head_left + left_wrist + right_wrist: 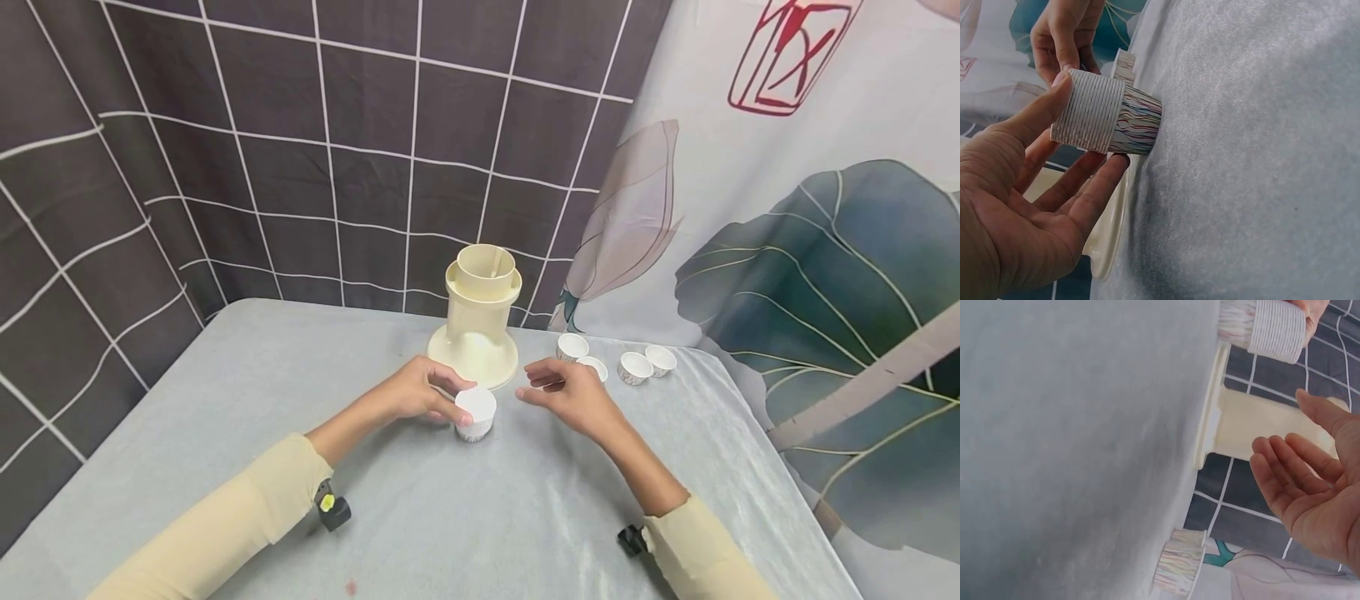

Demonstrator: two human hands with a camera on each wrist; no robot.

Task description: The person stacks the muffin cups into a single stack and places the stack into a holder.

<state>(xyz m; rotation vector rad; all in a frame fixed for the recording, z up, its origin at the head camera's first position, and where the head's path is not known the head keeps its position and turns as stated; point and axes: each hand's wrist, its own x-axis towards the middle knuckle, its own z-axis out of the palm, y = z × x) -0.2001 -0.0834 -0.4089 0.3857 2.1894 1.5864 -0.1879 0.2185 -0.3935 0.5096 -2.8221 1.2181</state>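
Observation:
A stack of nested white paper cups [476,414] with colored wavy lines stands upright at mid-table, rims up. My left hand [426,390] holds it from the left, thumb on the near side and fingers on the far side, as the left wrist view [1029,206] shows. Whether the stack's base touches the cloth is hard to tell. To the right of the stack my right hand [576,400] hovers with relaxed, slightly bent fingers and nothing in them. Just behind both hands rises a cream plastic cylinder on a flared base [477,333], with a narrower ring inside its top.
Single paper cups stand at the table's back right: one pair [573,347] partly behind my right hand, another pair [635,369] farther right. A grey cloth [360,517] covers the table. A dark gridded curtain [285,167] hangs behind, beside a white floral one [675,292].

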